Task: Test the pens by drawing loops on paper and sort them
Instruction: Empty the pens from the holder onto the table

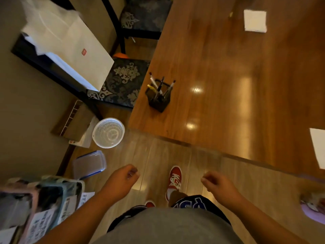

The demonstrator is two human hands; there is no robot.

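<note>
Pens: several pens (159,86) stand in a black holder (158,101) near the table (228,67) corner.
Paper: a sheet (318,147) lies at the table's right edge, and the part we see is blank.
Grip: our left hand (123,178) and right hand (218,184) are loosely curled and empty.
Progress: we judge testing and sorting not yet begun.

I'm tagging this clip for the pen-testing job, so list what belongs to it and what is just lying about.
Job: pens, their black holder, white sheet at the right edge of the table, white pad farther back, left hand and right hand, both holding nothing.
Lying about: white basket on the floor, clear lidded box, white paper bag, patterned chair.
</note>
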